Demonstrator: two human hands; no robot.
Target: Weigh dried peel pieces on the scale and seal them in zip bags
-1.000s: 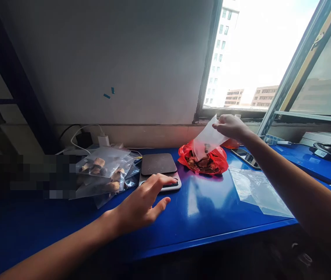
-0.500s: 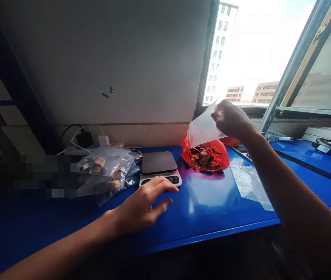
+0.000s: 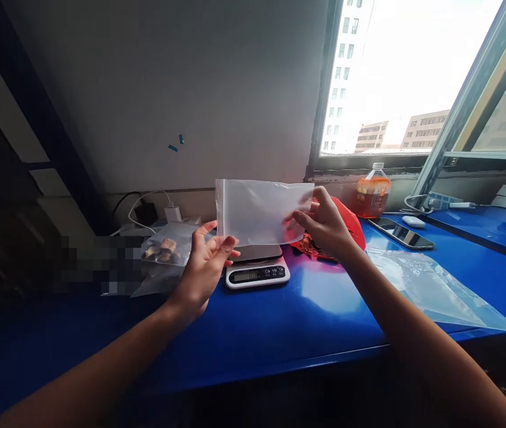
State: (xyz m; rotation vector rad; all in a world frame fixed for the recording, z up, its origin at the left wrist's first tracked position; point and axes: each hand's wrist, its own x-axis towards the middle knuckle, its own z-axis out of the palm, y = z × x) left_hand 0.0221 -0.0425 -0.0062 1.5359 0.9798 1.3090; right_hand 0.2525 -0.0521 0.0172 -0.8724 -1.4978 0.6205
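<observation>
Between my two hands a frosted zip bag (image 3: pixel 261 211) is held up sideways, flat, with its zip strip at the left end. My left hand (image 3: pixel 206 261) pinches its lower left corner between thumb and fingers. At the right end, my right hand (image 3: pixel 326 223) grips the bag's edge. Below and behind it stands a white kitchen scale (image 3: pixel 257 276), its dark plate partly covered by the bag. A red plastic bag (image 3: pixel 353 223) of dried brown pieces (image 3: pixel 308 246) sits to the right, partly hidden by the bag and my right hand.
Filled clear bags (image 3: pixel 166 249) of brownish lumps lie left of the scale, near chargers (image 3: pixel 172 214). On the right are a bottle of amber drink (image 3: pixel 373 190), a phone (image 3: pixel 402 233), a white earbud case (image 3: pixel 413 222) and a flat clear plastic bag (image 3: pixel 440 291) on the blue table (image 3: pixel 279 339).
My right hand has brought the frosted bag left and down from above the red bag. My left hand has risen from before the scale and taken hold of the other end. The view has shifted.
</observation>
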